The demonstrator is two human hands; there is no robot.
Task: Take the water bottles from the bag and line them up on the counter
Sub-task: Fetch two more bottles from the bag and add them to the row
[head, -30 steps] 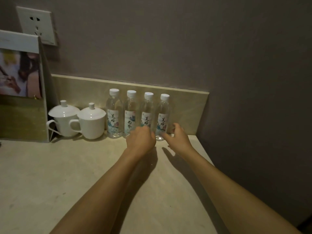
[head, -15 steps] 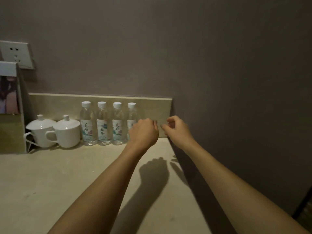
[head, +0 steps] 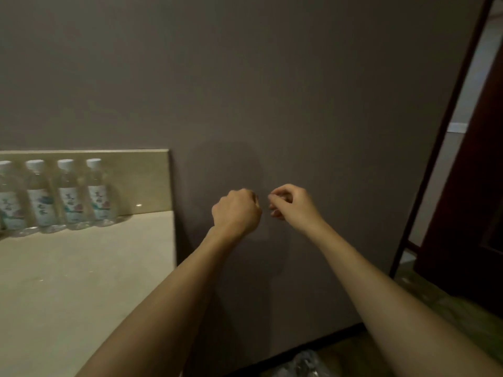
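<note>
Fingers (head: 251,198) of the left hand (head: 236,213) are curled into a loose fist, empty; those of the right hand (head: 292,206) are bent inward, holding nothing visible. Both hands hover before the wall (head: 299,104), off the surface (head: 81,268). Four water bottles (head: 68,195) stand upright in a row against the backsplash (head: 136,175), far left. Clear plastic, perhaps the bag (head: 302,364), lies on the floor.

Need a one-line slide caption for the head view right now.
Four capped water bottles lined up against the counter backsplash; left hand and right hand, both curled and empty, raised before the grey wall.
</note>
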